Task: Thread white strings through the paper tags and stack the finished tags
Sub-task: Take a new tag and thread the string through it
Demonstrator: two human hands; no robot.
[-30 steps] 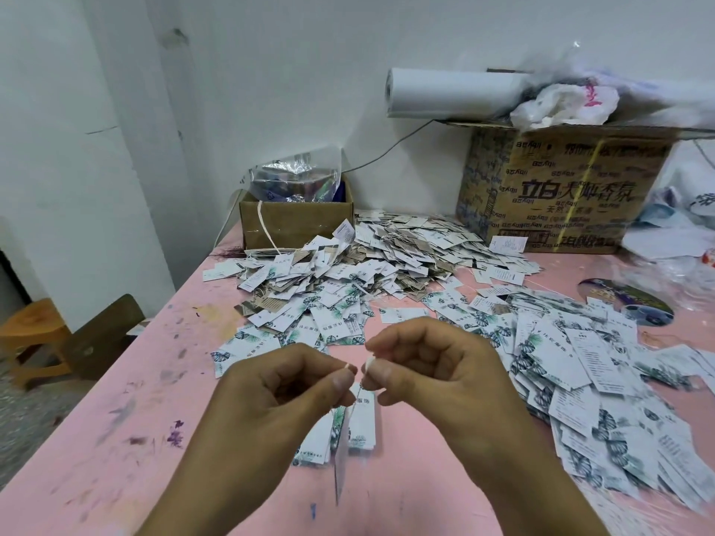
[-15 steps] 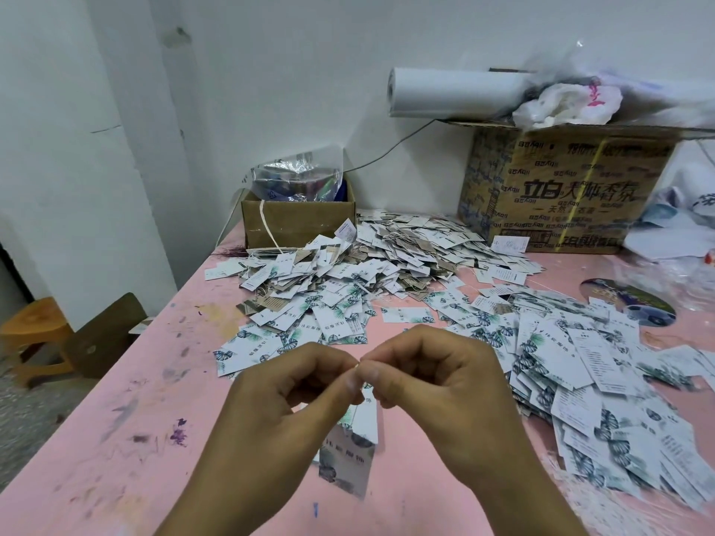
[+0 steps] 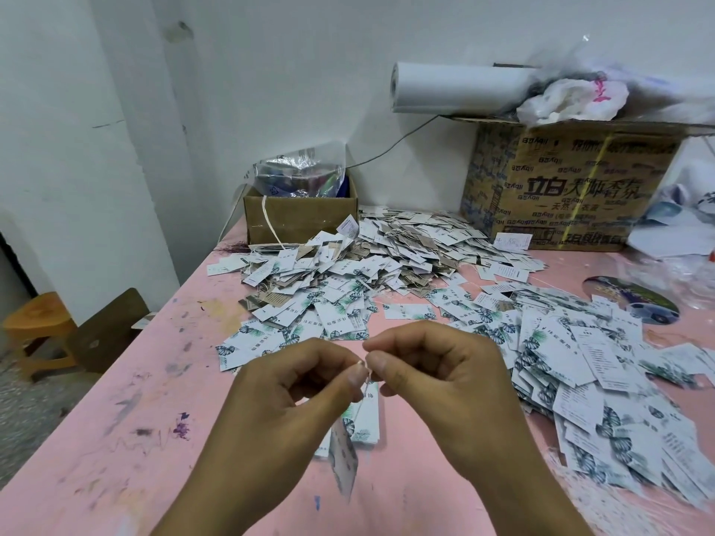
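The paper tag (image 3: 343, 458) has swung from face-on to nearly edge-on and hangs lower under the hands than half a second ago, and the fingertips have drawn slightly apart. At lower centre of the frame, the left hand (image 3: 294, 396) and the right hand (image 3: 437, 381) each close a thumb-and-forefinger grip on the white string (image 3: 365, 375). The string runs down to the tag, which dangles free above the pink counter (image 3: 116, 439).

The step in hand appears to be drawing the loop tight or knotting it. To do it well, both pinches should stay close to the knot. The pull should be even and gentle so the paper hole does not tear. The tag should settle before it goes onto the small stack (image 3: 367, 423) lying directly below the hands.

The count is two hands, one string, one tag in the air and one neat stack. Loose tags spread in two broad heaps, a centre heap (image 3: 367, 265) and a right heap (image 3: 580, 361), too many to count. Two boxes stand at the back, a small box (image 3: 301, 218) and a large carton (image 3: 568, 187) at upper right, which carries one white roll (image 3: 456, 89). One wooden stool (image 3: 38, 323) sits at the left edge.
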